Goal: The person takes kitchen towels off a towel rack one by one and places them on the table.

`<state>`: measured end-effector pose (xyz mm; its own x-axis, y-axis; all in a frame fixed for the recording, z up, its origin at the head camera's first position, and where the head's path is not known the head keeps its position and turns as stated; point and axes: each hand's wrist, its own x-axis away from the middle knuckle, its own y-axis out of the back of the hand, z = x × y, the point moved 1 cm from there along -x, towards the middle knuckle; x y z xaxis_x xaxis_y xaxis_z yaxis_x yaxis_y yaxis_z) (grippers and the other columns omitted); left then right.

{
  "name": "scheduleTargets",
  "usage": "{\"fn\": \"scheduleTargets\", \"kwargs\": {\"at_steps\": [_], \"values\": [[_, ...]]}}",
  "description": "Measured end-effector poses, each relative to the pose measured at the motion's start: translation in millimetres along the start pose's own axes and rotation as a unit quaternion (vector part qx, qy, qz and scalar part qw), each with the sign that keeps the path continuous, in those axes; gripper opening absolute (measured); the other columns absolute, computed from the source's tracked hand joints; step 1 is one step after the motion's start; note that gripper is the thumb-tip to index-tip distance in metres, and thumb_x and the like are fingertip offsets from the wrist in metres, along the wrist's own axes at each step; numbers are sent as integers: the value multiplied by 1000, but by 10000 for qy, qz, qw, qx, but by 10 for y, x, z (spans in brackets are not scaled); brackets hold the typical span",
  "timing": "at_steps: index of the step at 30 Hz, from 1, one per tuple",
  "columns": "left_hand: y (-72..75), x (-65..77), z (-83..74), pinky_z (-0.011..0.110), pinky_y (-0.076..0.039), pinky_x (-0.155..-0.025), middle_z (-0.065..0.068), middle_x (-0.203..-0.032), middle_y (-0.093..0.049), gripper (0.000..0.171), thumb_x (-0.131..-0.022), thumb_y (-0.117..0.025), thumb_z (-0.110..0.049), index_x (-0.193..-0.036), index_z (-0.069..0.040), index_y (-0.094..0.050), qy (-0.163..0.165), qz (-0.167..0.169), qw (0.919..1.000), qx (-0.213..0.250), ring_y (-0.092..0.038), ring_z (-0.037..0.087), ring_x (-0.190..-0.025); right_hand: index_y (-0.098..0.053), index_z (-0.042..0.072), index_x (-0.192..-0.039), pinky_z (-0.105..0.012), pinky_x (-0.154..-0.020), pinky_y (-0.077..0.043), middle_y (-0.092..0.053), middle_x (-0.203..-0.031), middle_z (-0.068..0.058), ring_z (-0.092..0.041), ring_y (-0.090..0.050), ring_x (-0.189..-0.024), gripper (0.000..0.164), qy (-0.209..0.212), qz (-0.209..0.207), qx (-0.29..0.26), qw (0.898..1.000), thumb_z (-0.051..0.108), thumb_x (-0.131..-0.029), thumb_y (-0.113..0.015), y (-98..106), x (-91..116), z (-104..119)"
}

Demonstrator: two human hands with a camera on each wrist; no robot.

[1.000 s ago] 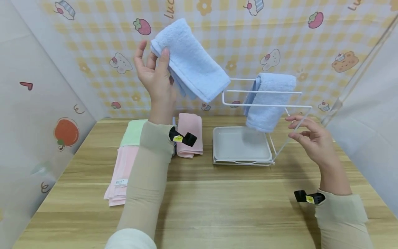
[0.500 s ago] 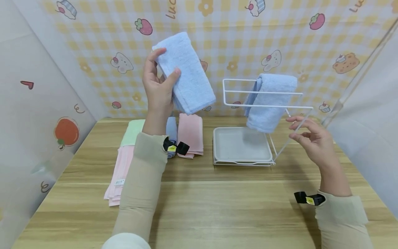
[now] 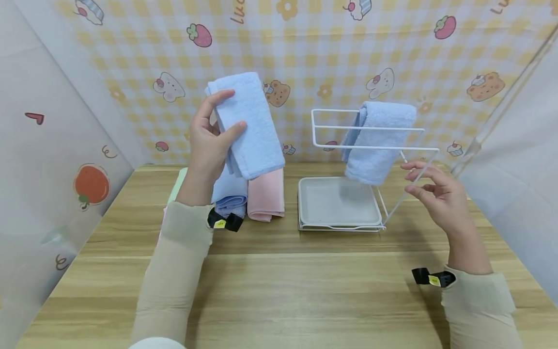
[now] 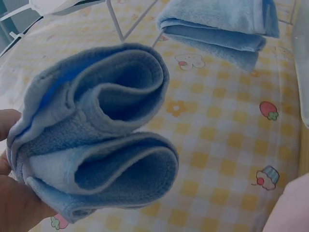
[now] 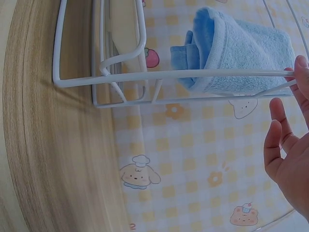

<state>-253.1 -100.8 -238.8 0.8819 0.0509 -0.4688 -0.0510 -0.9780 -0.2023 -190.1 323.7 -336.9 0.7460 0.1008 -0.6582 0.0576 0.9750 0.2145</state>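
My left hand (image 3: 208, 148) grips a folded light-blue towel (image 3: 253, 128) above the table, thumb on its face. The left wrist view shows the towel's looped folded layers (image 4: 130, 169) end-on. On the right, the fingers of my right hand (image 3: 446, 201) pinch the slanted side wire of a white wire rack (image 3: 370, 147). Over the rack's rear bar hangs a second light-blue towel (image 3: 377, 162), its lower edge above the grey-white tray (image 3: 340, 201) in the rack's base. The right wrist view shows that hanging towel (image 5: 251, 53) behind the rack's wires, close to my fingertips.
Left of the rack, a folded pink towel (image 3: 267, 196) and a folded blue towel (image 3: 229, 191) lie side by side on the wooden table (image 3: 314, 291). A green towel (image 3: 178, 183) shows past my left forearm. A patterned cloth wall (image 3: 305, 58) stands behind.
My left hand has come down and to the left with the blue towel, away from the rack, and the towel now hangs more upright. My right hand has stayed on the rack wire.
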Motion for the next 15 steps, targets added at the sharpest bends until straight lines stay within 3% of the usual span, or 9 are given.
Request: {"fn": "scheduleTargets", "kwargs": {"at_steps": [10,15], "values": [[252,229,-12,24,-58,-83,2,-148,-40,54,-84,-66,17,-128,-13,-63,385,54,9991,-151,-53,26,-118,-64,-12,-94,-19,-59,-41,-69,-121,-3,-13,-61,-111,19,6,-26,-24,10000,-26,-82,-59,2,0,-3],[337,362,-27,23,-56,-83,0,-150,-39,53,-86,-66,12,-132,-14,-61,599,45,9935,-963,-53,28,-118,-64,-12,-94,-19,-61,-42,-69,-121,-3,-13,-61,-111,17,-35,-52,46,10000,-24,-83,-60,1,4,15]]}}
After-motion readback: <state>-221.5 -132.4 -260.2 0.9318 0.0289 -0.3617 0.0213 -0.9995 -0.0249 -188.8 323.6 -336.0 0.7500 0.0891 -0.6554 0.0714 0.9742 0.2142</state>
